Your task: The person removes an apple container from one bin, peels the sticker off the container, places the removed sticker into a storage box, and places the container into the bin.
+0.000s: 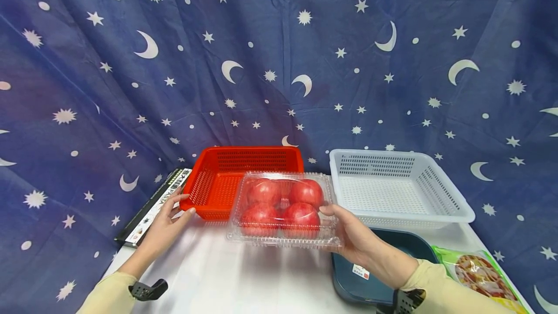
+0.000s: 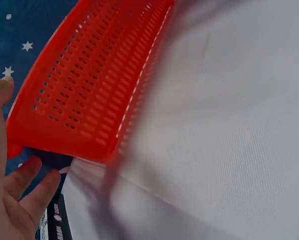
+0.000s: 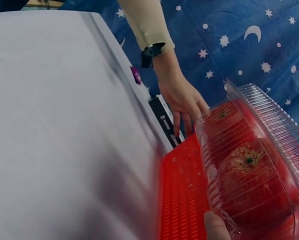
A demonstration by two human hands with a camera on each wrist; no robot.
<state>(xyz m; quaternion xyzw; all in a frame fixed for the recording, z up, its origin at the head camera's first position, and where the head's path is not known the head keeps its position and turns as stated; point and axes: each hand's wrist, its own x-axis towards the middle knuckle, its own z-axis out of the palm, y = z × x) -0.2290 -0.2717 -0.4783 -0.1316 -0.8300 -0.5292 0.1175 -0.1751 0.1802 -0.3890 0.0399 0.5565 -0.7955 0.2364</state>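
Note:
A clear plastic clamshell box (image 1: 283, 241) with several red apples (image 3: 249, 170) inside is held up over the table, in front of the red basket (image 1: 218, 212). My right hand (image 1: 364, 239) grips its right end, thumb on top; the fingers beneath are mostly hidden. At the basket's front left corner is my left hand (image 1: 167, 222), thumb and fingers spread either side of the rim. The left wrist view shows these fingers (image 2: 37, 192) fairly straight beside the corner. The red basket's visible inside holds nothing.
A white basket (image 1: 401, 217) stands at the back right. Before it lie a dark blue tub (image 1: 392, 297) and a green food packet (image 1: 479, 275). A flat black and white box (image 1: 150, 212) lies at the left edge. Behind hangs a blue curtain (image 1: 279, 62).

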